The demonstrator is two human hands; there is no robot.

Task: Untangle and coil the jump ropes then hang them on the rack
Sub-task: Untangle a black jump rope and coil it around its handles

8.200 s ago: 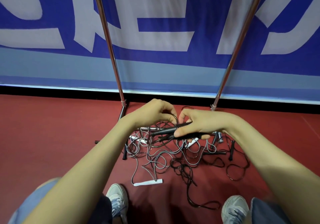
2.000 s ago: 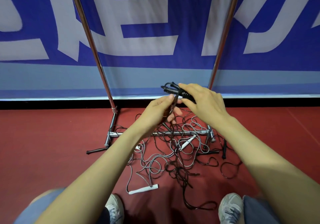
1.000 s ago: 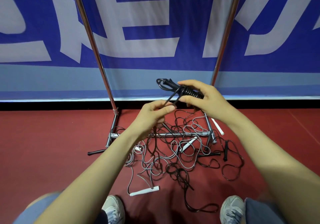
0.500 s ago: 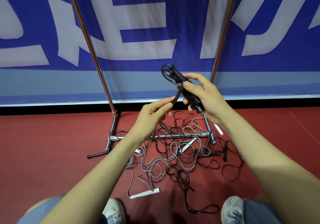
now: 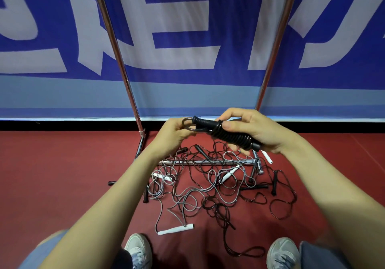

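A black jump rope (image 5: 227,133) is wound in tight turns around its own handles, held above the floor. My right hand (image 5: 253,130) grips this bundle, thumb on top of the coils. My left hand (image 5: 174,136) pinches the rope's free loop at the bundle's left end. Below them a tangle of grey and black ropes (image 5: 208,191) lies on the red floor, with white handles (image 5: 176,229) and black handles among it. The metal rack (image 5: 116,47) rises behind, its base bar (image 5: 206,162) under the tangle.
A blue and white banner (image 5: 187,39) hangs right behind the rack's two uprights. My shoes (image 5: 138,250) stand at the near edge of the tangle. Red floor (image 5: 52,175) spreads to both sides.
The bundle has come down from in front of the banner to just above the tangle and now lies nearly level. More turns of rope sit around the handles.
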